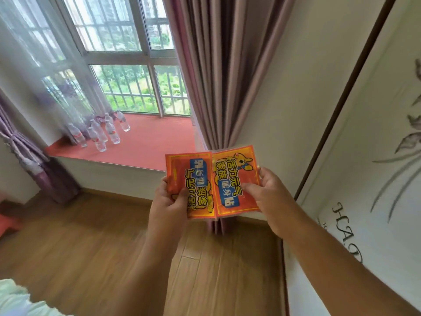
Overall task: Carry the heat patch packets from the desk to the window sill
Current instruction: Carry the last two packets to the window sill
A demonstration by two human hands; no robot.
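Note:
Two orange heat patch packets with blue labels are held up side by side in front of me. My left hand grips the left packet, which is turned upside down. My right hand grips the right packet, thumb on its face. The packets' inner edges touch or overlap slightly. Beyond them, to the left and farther off, lies the window sill, a wide ledge with a red cover under a barred window. The desk is out of view.
Several clear water bottles stand on the sill's left part. A pink-purple curtain hangs at the sill's right end, a tied curtain at the left. A white wardrobe lines my right. Wooden floor lies between me and the sill.

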